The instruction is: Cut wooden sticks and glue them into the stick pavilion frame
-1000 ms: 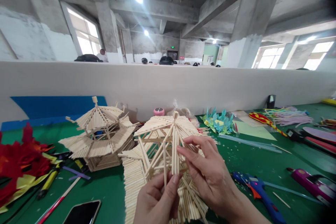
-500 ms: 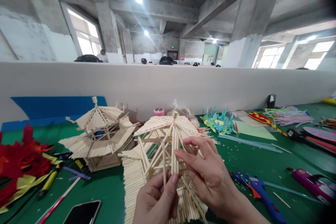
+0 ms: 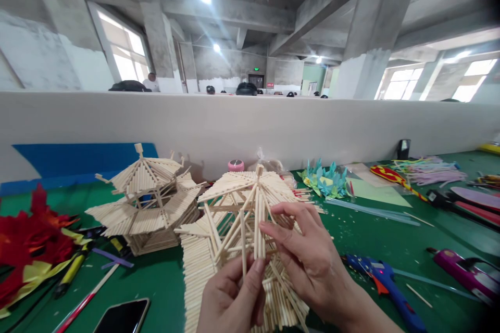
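A pavilion model built of thin wooden sticks (image 3: pixel 230 186) stands in front of me, its roof partly covered with sticks and partly bare frame. My left hand (image 3: pixel 236 294) is closed at the near side of the roof, thumb and fingers pinching the lower ends of several upright wooden sticks (image 3: pixel 259 239). From the right, my right hand (image 3: pixel 312 257) presses thumb and fingertips against the upper part of those same sticks. Its fingertips partly cover the roof behind. To the left stands a second stick pavilion (image 3: pixel 156 213) with two roof tiers and a pointed top.
Right of the model lie a blue glue gun (image 3: pixel 385 283), a purple glue gun (image 3: pixel 464 273) and clear glue sticks (image 3: pixel 371 212). A teal paper flower (image 3: pixel 324 182) stands behind. A phone (image 3: pixel 123 316) and red craft material (image 3: pixel 33 250) are at left. A white partition (image 3: pixel 195 125) closes off the back.
The view has shifted very slightly. Both hands keep the same grip and place on the sticks.
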The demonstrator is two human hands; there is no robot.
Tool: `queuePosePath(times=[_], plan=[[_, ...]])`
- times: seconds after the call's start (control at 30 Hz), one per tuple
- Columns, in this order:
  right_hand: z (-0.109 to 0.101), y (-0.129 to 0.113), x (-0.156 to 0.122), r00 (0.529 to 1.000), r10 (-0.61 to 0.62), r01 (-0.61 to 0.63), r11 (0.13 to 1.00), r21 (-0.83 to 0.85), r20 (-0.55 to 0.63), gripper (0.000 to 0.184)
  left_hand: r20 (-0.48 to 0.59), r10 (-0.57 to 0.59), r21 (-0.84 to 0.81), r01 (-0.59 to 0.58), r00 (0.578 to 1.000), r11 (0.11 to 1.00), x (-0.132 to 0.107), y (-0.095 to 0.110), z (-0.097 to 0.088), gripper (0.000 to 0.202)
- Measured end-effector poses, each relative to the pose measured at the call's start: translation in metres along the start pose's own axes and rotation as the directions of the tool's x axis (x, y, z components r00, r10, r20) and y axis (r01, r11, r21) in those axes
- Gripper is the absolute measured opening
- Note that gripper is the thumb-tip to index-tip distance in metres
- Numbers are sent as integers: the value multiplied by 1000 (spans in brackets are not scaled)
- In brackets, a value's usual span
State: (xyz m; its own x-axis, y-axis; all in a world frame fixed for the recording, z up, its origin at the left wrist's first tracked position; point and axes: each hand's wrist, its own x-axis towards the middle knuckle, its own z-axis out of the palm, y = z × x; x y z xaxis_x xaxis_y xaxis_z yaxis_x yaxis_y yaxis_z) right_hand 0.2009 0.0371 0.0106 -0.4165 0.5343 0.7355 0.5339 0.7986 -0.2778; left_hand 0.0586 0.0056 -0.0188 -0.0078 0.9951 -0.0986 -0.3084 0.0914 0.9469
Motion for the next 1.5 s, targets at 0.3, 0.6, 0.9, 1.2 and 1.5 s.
queuePosePath(times=[0.3, 0.6, 0.9, 1.2, 1.5], plan=[[-2, -2, 2, 1000, 21, -21, 1000, -1, 12, 39, -27, 25, -1, -25, 999, 1000, -3, 5, 4, 38], [-2, -2, 6, 1000, 22, -22, 999, -31, 6, 36, -26, 15, -14, -15, 1000, 1000, -2, 4, 3, 40], [-1, -1, 4, 999, 45, -46, 999, -15, -3, 38, -25, 9, -2, -9, 1000, 1000, -4, 8, 5, 37], [-4, -6, -5, 1000, -3, 3, 1000, 6, -3, 38, -56, -7, -41, 5, 998, 999, -15, 9, 3, 31], [-5, -9, -4, 1000, -14, 14, 999, -38, -2, 36, -94, -39, -103, 29, 995, 994, -22, 4, -3, 35]])
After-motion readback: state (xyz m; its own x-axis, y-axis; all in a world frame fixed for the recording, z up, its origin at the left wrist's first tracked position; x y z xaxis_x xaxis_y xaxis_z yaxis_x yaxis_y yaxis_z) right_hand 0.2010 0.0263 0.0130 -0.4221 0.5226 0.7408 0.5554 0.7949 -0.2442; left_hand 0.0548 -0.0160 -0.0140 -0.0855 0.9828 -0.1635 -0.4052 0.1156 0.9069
